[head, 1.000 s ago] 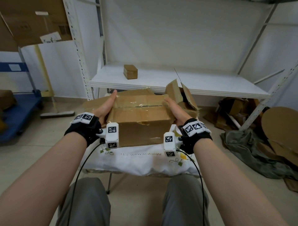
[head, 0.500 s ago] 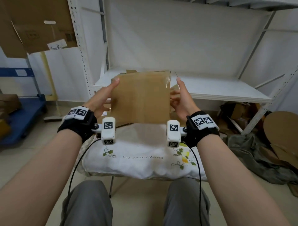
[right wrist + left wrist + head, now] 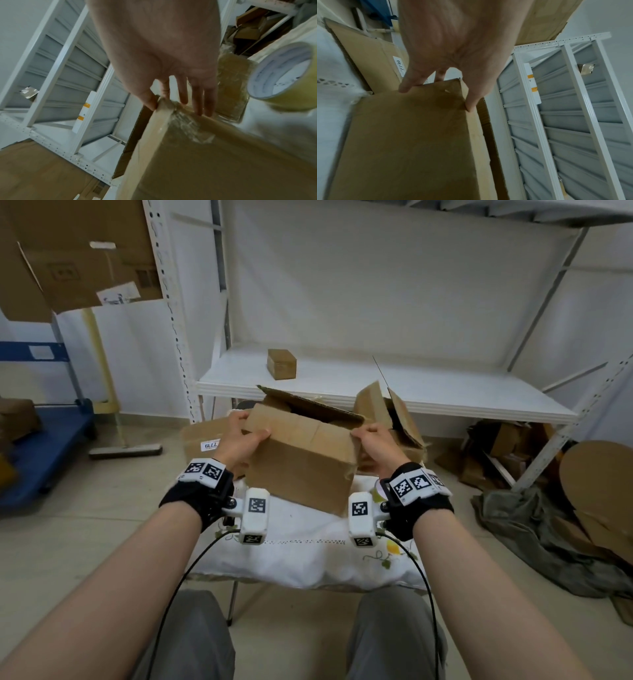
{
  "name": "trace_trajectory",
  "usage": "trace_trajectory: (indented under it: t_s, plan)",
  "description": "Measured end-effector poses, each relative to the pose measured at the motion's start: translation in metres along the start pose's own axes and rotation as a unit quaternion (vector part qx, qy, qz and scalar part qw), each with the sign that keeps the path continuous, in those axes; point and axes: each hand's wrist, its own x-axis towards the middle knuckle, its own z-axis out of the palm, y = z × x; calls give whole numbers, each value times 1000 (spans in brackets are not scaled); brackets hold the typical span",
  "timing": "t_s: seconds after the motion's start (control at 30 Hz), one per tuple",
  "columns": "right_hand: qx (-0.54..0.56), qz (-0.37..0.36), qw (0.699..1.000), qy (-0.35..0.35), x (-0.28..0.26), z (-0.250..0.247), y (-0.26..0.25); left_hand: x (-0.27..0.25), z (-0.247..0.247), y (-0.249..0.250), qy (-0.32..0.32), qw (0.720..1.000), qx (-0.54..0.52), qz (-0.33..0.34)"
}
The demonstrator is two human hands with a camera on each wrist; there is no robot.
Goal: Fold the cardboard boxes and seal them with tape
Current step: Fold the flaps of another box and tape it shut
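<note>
Both hands — left hand [image 3: 239, 436], right hand [image 3: 375, 441] — grip the cardboard box [image 3: 301, 460] above the white-clothed worktop [image 3: 308, 563], before a white shelf [image 3: 445, 392].

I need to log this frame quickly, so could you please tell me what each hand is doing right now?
Left hand: grips the cardboard box at its upper left corner.
Right hand: grips the same box at its upper right corner.

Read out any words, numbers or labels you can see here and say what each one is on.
"7719", upside down: white sticker on the flat cardboard piece behind the left hand.
Printed label on the big cardboard sheet, upper left: too blurred to read.
Wrist markers: square patterns only, no text.
</note>
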Motion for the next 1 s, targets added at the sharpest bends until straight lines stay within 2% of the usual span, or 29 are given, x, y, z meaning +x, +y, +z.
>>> trace_trajectory:
  t_s: [0.07, 0.13, 0.23, 0.3, 0.4, 0.53, 0.67, 0.8, 1.0]
  plan:
    - [19, 13, 1000, -3, -2, 1, -4, 4, 2, 0, -7, 999, -34, -5]
    - [52, 25, 998, 27, -1, 0, -4, 4, 2, 3, -4, 997, -70, -26]
    - [59, 14, 995, 79, 4, 2, 2, 2, 4, 8, 4, 991, -126, -43]
    - [54, -4, 995, 83, 10, 4, 6, 0, 4, 8, 15, 988, -143, -52]
    - [89, 11, 995, 51, 10, 2, 8, 0, 2, 6, 26, 989, -132, -59]
    - [42, 58, 996, -47, 9, -2, 20, 6, -2, 3, 52, 990, -120, -58]
    - [60, 98, 983, -142, 2, -4, 28, 9, -10, 9, 62, 985, -149, -67]
    - [71, 122, 975, -172, -1, -2, 31, 16, -19, 18, 76, 982, -160, -70]
    - [103, 94, 969, -202, -5, -2, 25, 22, -18, 30, 67, 984, -161, -39]
